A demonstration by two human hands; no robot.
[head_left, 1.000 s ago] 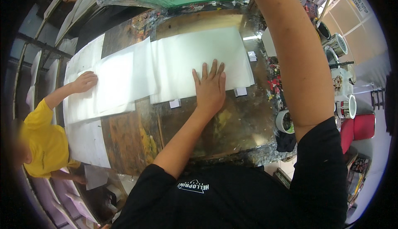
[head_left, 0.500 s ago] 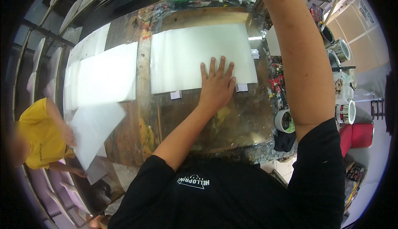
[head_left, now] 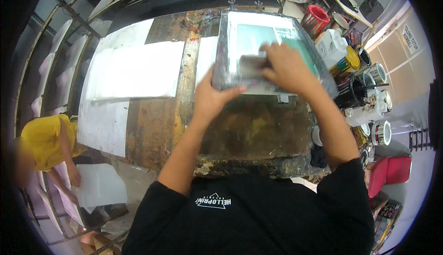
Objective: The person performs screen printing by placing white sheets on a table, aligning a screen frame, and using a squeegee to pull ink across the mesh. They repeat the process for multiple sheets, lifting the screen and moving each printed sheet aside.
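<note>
A screen-printing frame (head_left: 222,40) with green and white mesh lies lowered on the table (head_left: 154,126). My left hand (head_left: 212,99) is closed round its near left corner, thumb along the near edge. Over the mesh, my right hand (head_left: 287,68) grips a squeegee (head_left: 253,66), a dark flat block blurred by motion. White paper (head_left: 206,60) shows from under the frame's left side. Farther left lies a stack of white sheets (head_left: 134,72).
Paint cans, including a red one (head_left: 315,20) and a yellow one (head_left: 348,61), line the right side. At the left, a person in a yellow shirt (head_left: 44,139) holds a white sheet (head_left: 100,186) by a drying rack (head_left: 55,61). A red chair (head_left: 398,170) stands at right.
The raised frame has come down over the paper. My left hand has moved from the paper to the frame's corner. My right hand has come down with the squeegee. The co-worker's sheet is lower.
</note>
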